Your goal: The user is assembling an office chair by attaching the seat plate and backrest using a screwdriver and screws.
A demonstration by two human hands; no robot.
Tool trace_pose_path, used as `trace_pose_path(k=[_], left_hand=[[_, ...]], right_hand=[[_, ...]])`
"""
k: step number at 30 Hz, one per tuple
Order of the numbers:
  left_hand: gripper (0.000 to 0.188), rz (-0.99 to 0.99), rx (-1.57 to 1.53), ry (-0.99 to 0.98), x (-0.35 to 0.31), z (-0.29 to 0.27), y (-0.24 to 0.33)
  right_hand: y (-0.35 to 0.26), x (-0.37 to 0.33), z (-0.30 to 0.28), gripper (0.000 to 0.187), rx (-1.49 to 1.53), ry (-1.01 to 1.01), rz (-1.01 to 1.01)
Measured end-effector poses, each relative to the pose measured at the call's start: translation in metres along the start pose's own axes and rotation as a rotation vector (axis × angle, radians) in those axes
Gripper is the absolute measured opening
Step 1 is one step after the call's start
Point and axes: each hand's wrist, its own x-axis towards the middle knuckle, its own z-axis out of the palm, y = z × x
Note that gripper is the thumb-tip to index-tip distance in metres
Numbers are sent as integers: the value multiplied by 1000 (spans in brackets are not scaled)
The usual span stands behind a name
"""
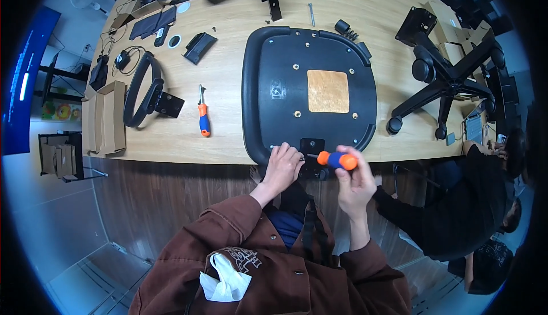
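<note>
A black chair seat (274, 109) lies underside up at the table's front edge, with a square wooden patch in its middle. At its near edge sits a black bracket (311, 145). My right hand (355, 184) grips an orange and blue screwdriver (337, 160), its shaft pointing left toward the bracket. Beside the bracket my left hand (282, 166) is closed, its fingertips pinched near the screwdriver's tip; what they hold is too small to make out.
Left of the seat lie a second screwdriver (203, 112), an armrest (149, 95), a black plastic piece (200, 48) and an open cardboard box (108, 118). A chair base with casters (448, 84) stands at the right. Beyond the seat are a bolt (311, 13) and a caster (342, 27). Other people sit at right.
</note>
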Motion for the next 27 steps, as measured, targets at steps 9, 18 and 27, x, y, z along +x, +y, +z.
trace_pose_path(k=[9,18,27], left_hand=[[19,23,21,-57,13,-9,5],[16,190,-9,-177,18,5,-16],[18,-469,-215,562,8,-53,-72]], right_hand=[[16,0,-46,48,61,339,92],[31,-20,-58,47,89,373,167],[62,-38,-64,18,283,458,406]])
